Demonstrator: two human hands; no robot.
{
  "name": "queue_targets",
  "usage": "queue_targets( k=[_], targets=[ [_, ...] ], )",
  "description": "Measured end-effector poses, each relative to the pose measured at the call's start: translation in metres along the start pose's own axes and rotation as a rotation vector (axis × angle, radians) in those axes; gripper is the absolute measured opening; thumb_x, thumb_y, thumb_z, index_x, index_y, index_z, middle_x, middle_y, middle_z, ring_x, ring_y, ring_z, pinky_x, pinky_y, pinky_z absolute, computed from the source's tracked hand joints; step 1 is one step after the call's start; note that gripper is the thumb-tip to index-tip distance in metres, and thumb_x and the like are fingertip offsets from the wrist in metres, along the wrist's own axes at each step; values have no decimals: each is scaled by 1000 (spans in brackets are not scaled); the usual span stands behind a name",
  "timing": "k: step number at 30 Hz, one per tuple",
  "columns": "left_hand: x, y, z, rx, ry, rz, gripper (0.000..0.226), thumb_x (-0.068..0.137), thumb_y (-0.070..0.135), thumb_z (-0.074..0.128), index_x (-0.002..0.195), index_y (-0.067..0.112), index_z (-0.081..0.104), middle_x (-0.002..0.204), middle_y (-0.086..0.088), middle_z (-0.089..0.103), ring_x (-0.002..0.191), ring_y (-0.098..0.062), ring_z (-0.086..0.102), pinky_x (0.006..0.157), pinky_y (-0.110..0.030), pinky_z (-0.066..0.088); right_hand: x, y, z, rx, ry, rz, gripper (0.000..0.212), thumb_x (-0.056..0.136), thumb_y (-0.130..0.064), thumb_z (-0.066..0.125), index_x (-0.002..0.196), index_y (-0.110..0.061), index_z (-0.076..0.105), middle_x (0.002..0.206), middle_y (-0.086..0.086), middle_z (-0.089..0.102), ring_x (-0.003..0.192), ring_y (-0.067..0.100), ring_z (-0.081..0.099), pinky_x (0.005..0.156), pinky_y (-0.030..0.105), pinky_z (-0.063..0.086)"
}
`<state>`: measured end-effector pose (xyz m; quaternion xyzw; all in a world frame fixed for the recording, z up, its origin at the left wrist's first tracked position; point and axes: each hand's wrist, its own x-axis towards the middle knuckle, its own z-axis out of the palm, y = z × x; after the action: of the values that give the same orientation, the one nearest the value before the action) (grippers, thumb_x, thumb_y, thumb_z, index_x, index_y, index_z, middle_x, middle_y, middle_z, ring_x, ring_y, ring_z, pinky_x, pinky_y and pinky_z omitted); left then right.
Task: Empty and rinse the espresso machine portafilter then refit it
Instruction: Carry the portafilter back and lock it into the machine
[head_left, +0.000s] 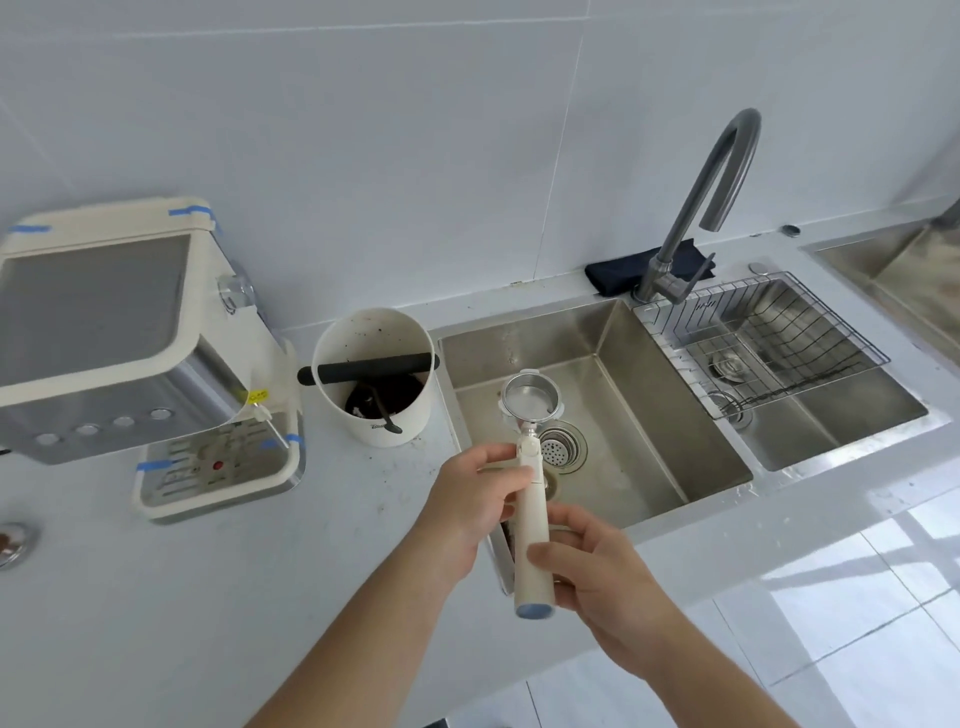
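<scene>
Over the near-left part of the sink (649, 364), both hands are holding the portafilter (532, 467), its basket looking clean & facing up. Left hand (472, 499) is pinching the handle's upper part w/ thumb on top; right hand (597, 566) is gripping the lower end. Knock box (374, 379) w/ dark grounds is sitting on the worktop (208, 597) just left of sink, espresso machine (130, 338) far left.

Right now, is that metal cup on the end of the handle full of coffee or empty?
Empty. The portafilter basket shows bare shiny metal inside, no dark grounds. Both hands hold its handle over the sink.
</scene>
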<state>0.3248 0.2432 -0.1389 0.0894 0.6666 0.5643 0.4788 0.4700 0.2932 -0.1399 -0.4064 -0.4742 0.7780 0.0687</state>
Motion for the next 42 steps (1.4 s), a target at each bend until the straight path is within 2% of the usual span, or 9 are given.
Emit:
queue_targets(
  k=[3, 8, 17, 20, 23, 28, 34, 42],
  targets=[
    [-10, -4, 7, -17, 19, -3, 24, 81, 10, 69, 103, 20, 70, 101, -15, 73, 82, -24, 69, 80, -36, 57, -6, 2, -7, -13, -33, 1, 40, 70, -11, 69, 110, -9, 68, 94, 19, 71, 85, 29, 65, 68, 35, 56],
    [-28, -12, 10, -43, 49, 12, 22, 83, 10, 68, 102, 21, 70, 100, -12, 73, 77, -20, 68, 75, -32, 55, -17, 7, -10, -20, -78, 4, 41, 70, -11, 69, 110, -9, 69, 102, 26, 69, 87, 29, 65, 68, 34, 56],
    [-48, -26, -25, -80, 100, 12, 26, 82, 11, 68, 107, 17, 69, 101, -15, 73, 88, -26, 71, 86, -39, 58, -27, 20, 18, -63, -145, 6, 37, 70, -10, 69, 107, -15, 73, 90, 18, 65, 84, 31, 63, 69, 37, 56],
    [-53, -31, -51, -92, 119, 12, 25, 81, 14, 68, 105, 20, 70, 98, -11, 74, 91, -27, 71, 90, -43, 57, -26, 24, 40, -94, -154, 18, 40, 69, -11, 69, 109, -13, 71, 90, 18, 65, 82, 30, 64, 68, 36, 55],
    [-59, -35, -81, -114, 140, 4, 24, 81, 14, 69, 104, 20, 69, 96, -10, 74, 87, -25, 70, 89, -41, 56, -22, 30, 69, -115, -148, 44, 41, 69, -11, 69, 110, -11, 70, 90, 19, 64, 81, 31, 64, 68, 37, 56],
    [-66, -39, -132, -117, 175, -14, 23, 82, 15, 69, 104, 22, 69, 100, -10, 73, 93, -26, 70, 90, -42, 56, -13, 42, 118, -146, -158, 66, 39, 70, -9, 68, 109, -10, 69, 87, 18, 66, 78, 33, 69, 75, 46, 56],
    [-69, -43, -196, -106, 209, -45, 23, 83, 17, 70, 105, 22, 67, 103, -8, 72, 95, -26, 70, 90, -42, 56, 0, 59, 177, -167, -179, 114, 42, 69, -10, 67, 112, -9, 67, 91, 20, 64, 77, 34, 71, 76, 46, 55],
    [-73, -52, -260, -120, 237, -89, 25, 85, 12, 69, 109, 17, 67, 104, -11, 71, 91, -23, 70, 80, -34, 57, 18, 81, 236, -230, -214, 184, 43, 69, -15, 70, 112, -11, 68, 94, 14, 65, 83, 31, 70, 76, 44, 57]
  ],
)
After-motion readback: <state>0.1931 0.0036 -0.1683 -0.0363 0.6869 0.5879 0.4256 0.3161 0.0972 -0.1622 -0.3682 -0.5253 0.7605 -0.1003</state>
